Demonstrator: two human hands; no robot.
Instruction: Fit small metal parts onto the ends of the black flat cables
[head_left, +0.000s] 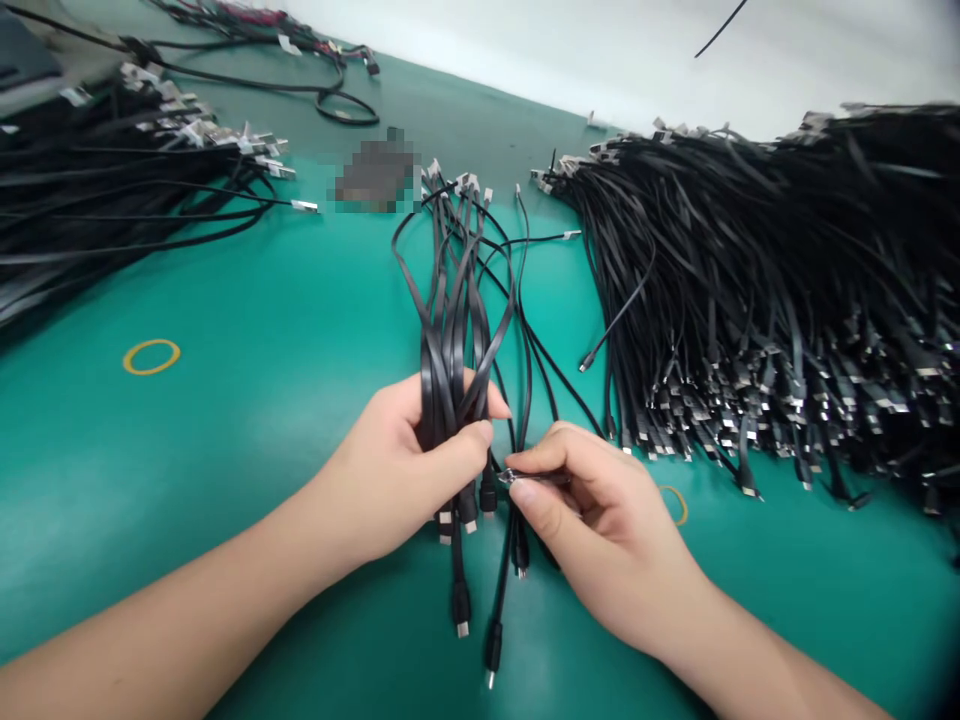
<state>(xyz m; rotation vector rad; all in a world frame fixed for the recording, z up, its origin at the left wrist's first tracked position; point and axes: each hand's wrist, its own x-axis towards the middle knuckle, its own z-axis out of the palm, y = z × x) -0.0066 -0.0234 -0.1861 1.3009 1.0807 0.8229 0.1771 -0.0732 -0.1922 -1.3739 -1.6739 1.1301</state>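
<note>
My left hand [412,470] is wrapped round a bundle of flat black cables [450,340] in the middle of the view. Their plugs hang below the hand, and the other ends spread out on the table beyond it. Just right of it, my right hand [600,520] pinches a black cable end [551,478] between thumb and fingers, its metal tip pointing at the bundle. Beneath and between the hands lie a few loose cables, one with its plug [493,645] nearest to me.
A large heap of black cables [720,270] covers the right side, and another pile [97,190] lies at the left. Yellow rings [151,357] rest on the green table [247,460]. More wires [262,85] lie at the back, near a pixelated dark object [379,175].
</note>
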